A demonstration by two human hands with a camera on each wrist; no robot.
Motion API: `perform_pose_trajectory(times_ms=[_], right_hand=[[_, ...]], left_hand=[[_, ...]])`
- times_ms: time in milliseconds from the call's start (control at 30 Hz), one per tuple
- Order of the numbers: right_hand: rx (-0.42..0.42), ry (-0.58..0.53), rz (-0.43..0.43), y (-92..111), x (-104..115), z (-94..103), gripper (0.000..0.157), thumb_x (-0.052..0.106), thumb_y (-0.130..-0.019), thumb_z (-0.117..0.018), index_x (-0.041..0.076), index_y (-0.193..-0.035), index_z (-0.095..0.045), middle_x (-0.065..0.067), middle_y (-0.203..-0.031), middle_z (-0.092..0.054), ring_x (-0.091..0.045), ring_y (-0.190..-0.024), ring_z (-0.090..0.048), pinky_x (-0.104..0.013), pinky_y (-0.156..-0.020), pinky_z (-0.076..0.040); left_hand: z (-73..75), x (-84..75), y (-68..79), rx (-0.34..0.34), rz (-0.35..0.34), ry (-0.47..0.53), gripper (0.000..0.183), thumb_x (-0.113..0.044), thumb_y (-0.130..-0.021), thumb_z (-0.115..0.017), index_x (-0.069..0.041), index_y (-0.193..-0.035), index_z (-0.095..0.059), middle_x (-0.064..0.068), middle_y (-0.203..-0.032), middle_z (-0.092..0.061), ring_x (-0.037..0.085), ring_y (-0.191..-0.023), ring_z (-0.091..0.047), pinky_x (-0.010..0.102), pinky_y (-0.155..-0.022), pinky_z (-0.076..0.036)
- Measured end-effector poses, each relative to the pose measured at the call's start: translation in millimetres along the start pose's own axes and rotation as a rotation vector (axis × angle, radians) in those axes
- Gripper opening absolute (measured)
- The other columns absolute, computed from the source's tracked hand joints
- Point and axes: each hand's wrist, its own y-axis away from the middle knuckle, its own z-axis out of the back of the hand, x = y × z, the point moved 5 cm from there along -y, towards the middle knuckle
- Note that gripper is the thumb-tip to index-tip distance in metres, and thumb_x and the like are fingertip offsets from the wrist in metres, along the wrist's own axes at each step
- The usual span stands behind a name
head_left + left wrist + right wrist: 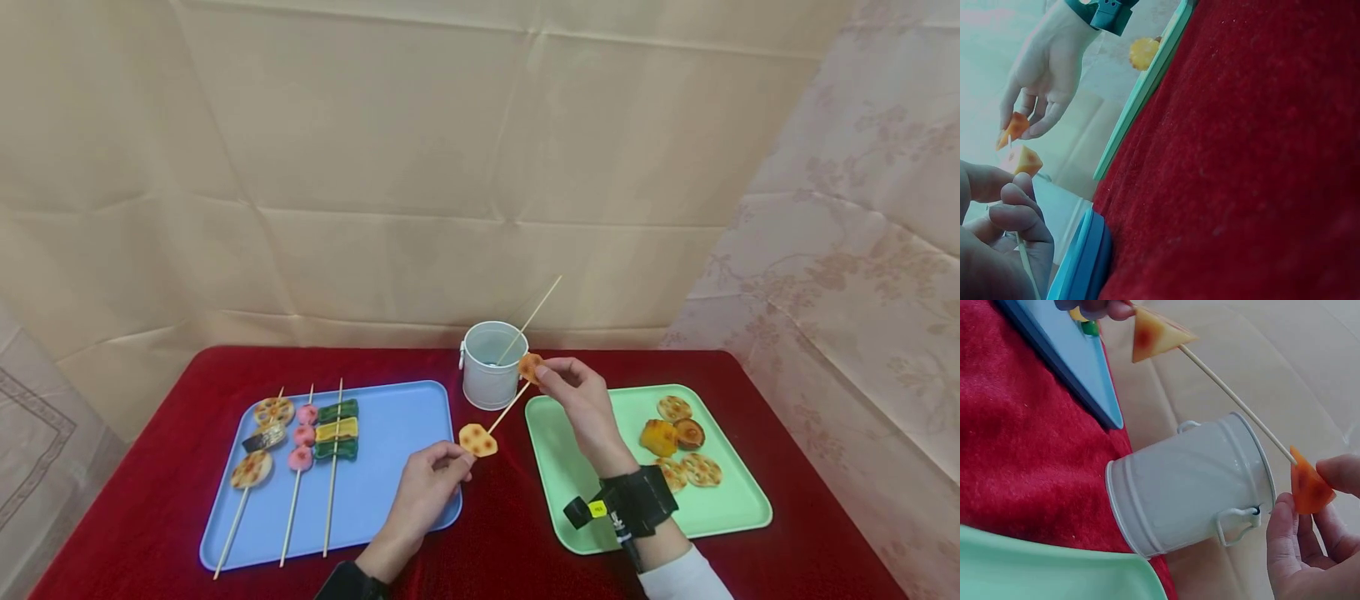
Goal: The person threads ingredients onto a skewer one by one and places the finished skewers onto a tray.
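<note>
My left hand [423,492] grips a wooden skewer [1027,265], which runs down past the curled fingers in the left wrist view. Just above its fingertips, a pale yellow, brown-spotted wedge-like food piece [477,441] is threaded on this stick. At the skewer's far end, my right hand [581,404] pinches an orange, brown-spotted piece [1310,482] between thumb and fingers. The skewer's tip meets the orange piece, and a bare length of stick [1235,397] shows between the two pieces. Both hands are raised in front of a white bucket [491,375].
Another skewer [542,302] leans in the bucket. The blue tray [405,417] at left bears three loaded skewers, one with pink balls [303,436], another with green and yellow strips [337,429]. On the green tray [600,533] at right lie several loose food pieces [702,470].
</note>
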Motion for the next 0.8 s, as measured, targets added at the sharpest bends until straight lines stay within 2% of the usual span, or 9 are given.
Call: perform_pose_trajectory(times_ms=[200,433,600,800], right_hand=[[0.054,0.055,-0.024,4.0,-2.7,-7.3,0.051,0.041,-0.084,-0.071,0.002,-0.115,-0.060,-0.012,-0.113,-0.063,-0.027,-0.102,-0.061,-0.042,-0.093,-0.047],[0.085,-0.025,-0.045,7.9,-5.1,-15.0,0.048,0.029,-0.087,-0.071,0.000,-0.121,-0.054,-0.017,-0.111,-0.063,-0.027,-0.099,-0.063,-0.032,-0.086,-0.051],[0.125,-0.045,-0.078,10.5,-9.5,-23.0,0.038,0.022,-0.088,-0.069,-0.003,-0.115,-0.059,-0.017,-0.107,-0.064,-0.025,-0.094,-0.064,-0.031,-0.084,-0.052],[0.172,0.032,-0.091,12.6,-15.3,-30.9,0.034,0.022,-0.087,-0.070,-0.005,-0.107,-0.064,-0.012,-0.097,-0.067,-0.025,-0.089,-0.064,-0.034,-0.082,-0.053]], left_hand=[[0.7,-0.6,0.6,-0.008,-0.008,0.011,0.028,-0.024,-0.090,-0.065,0.004,-0.095,-0.068,0.005,-0.071,-0.063,0.014,-0.058,-0.052,0.024,-0.055,-0.043],[1.6,-0.6,1.0,-0.002,0.005,0.027,0.029,-0.024,-0.091,-0.065,0.004,-0.097,-0.068,0.008,-0.074,-0.064,0.015,-0.060,-0.052,0.025,-0.057,-0.043],[2.2,-1.0,0.4,-0.018,-0.009,0.024,0.029,-0.024,-0.090,-0.065,0.004,-0.095,-0.068,0.006,-0.073,-0.064,0.013,-0.060,-0.052,0.024,-0.057,-0.043],[3.7,-0.5,-0.8,-0.036,-0.019,0.020,0.028,-0.024,-0.090,-0.065,0.004,-0.094,-0.068,0.004,-0.071,-0.063,0.012,-0.059,-0.052,0.024,-0.057,-0.043]])
